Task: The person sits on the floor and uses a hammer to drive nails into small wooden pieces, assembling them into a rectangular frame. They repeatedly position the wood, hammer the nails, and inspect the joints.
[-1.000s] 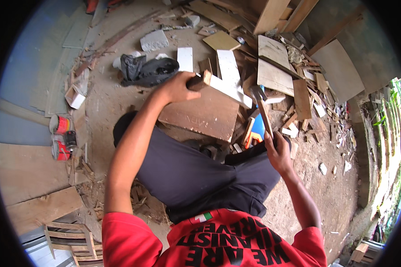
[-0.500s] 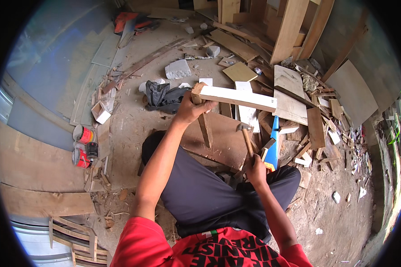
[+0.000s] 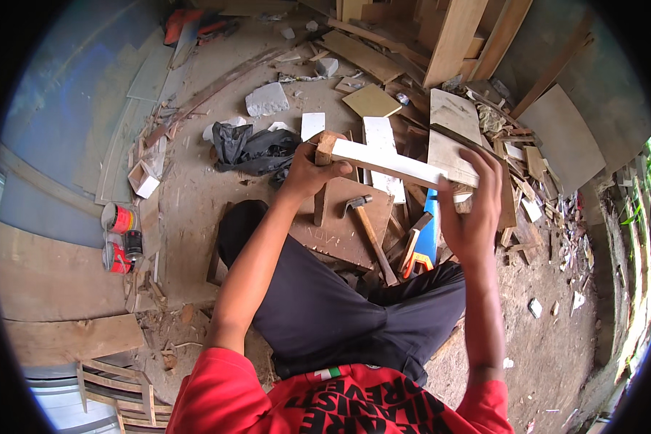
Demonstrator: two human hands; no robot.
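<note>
White-painted wooden batten [image 3: 390,163] now gripped at both ends, left hand [image 3: 307,172] and right hand [image 3: 474,210] clamped, raised above brown board [image 3: 343,224]; hammer [image 3: 369,231], released, lies there.

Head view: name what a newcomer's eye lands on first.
First, the white-painted wooden piece held up mid-frame, the left hand gripping one end and the right hand the other. Beneath it a hammer lies on a brown board before the crossed legs. Offcuts litter the ground upper right; red cans stand at left.
</note>
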